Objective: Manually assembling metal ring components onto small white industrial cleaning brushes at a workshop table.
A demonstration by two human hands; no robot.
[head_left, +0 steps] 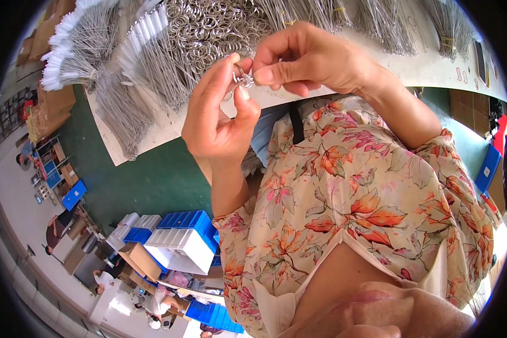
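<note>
- The left hand (pixel 217 121) pinches a small silver metal split ring (pixel 242 78) between thumb and forefinger.
- The right hand (pixel 307 56) grips the same ring with closed fingertips, touching the left hand.
- Just beyond both hands lies a pile of loose silver metal rings (pixel 208 25) on the white table (pixel 422 67).
- Bundles of thin metal wires (pixel 146 73) lie left of the hands.

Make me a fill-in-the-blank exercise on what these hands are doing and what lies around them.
1. The left hand and the right hand together pinch a small ring made of ____.
2. Beyond the hands, a pile of loose rings lies on a table whose top is coloured ____.
3. The floor beside the table is coloured ____.

Missing words: metal; white; green.
</note>
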